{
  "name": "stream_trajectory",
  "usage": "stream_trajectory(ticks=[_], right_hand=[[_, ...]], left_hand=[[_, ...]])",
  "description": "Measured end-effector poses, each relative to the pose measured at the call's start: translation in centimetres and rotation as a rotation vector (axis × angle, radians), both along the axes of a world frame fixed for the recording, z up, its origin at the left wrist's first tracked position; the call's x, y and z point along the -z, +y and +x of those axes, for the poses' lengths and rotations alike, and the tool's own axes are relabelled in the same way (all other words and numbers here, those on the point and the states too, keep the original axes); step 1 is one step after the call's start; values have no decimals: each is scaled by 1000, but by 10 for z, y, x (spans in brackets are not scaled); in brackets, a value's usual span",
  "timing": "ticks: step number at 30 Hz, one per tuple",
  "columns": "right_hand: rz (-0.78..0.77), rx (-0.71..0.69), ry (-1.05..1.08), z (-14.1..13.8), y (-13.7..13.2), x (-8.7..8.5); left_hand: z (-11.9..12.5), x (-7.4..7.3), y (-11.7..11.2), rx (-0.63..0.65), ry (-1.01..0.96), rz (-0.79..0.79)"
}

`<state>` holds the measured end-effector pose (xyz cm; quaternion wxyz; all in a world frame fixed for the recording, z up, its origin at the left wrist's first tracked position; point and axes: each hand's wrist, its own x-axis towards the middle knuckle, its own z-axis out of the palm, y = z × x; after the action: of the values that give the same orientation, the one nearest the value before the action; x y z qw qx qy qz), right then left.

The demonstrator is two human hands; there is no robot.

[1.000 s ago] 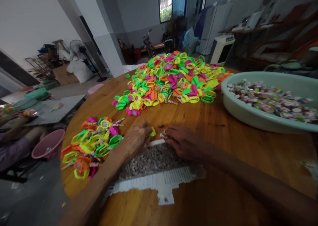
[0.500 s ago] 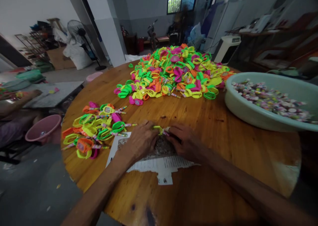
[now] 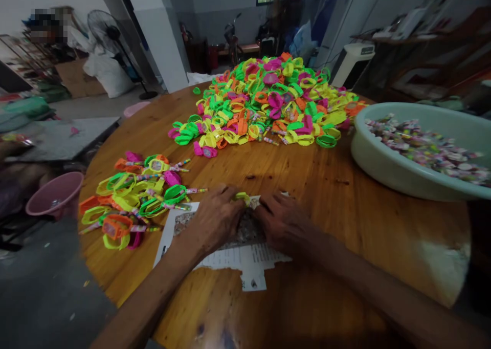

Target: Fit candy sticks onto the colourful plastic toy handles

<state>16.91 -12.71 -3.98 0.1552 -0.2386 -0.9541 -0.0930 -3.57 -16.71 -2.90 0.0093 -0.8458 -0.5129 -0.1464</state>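
My left hand [image 3: 218, 213] is closed, its fingers gripping a yellow toy watch [image 3: 242, 197] whose strap pokes out beyond the fingertips. Facing it, my right hand [image 3: 282, 221] is closed on a small pale wrapped candy [image 3: 253, 201], partly hidden by the fingers. The two hands almost meet over a speckled stone slab [image 3: 247, 232], which lies on a torn printed sheet [image 3: 226, 259]. Left of my left hand lies a small heap of toy watches [image 3: 130, 193] in neon colours, several with striped candy tubes through their straps.
A big pile of toy watches [image 3: 264, 101] covers the far part of the round wooden table [image 3: 337, 282]. At the right stands a pale green basin [image 3: 399, 180] of wrapped candies. A pink basin [image 3: 57, 195] and a person's arm [image 3: 11, 147] by another table are at the left.
Both hands remain over the slab, and the right fingers have curled in closer, covering more of the candy. The whole view has shifted slightly.
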Motion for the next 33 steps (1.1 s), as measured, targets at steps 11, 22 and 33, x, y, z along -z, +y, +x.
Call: stream_trajectory(ticks=[11, 22, 33], right_hand=[[27, -39, -59, -8, -7, -4], [-121, 455, -31, -17, 115, -15], [-109, 560, -200, -34, 209, -17]], left_hand=[[4, 5, -3, -3, -111, 20], [-110, -29, -41, -370, -100, 409], [-145, -63, -5, -715, -3, 300]])
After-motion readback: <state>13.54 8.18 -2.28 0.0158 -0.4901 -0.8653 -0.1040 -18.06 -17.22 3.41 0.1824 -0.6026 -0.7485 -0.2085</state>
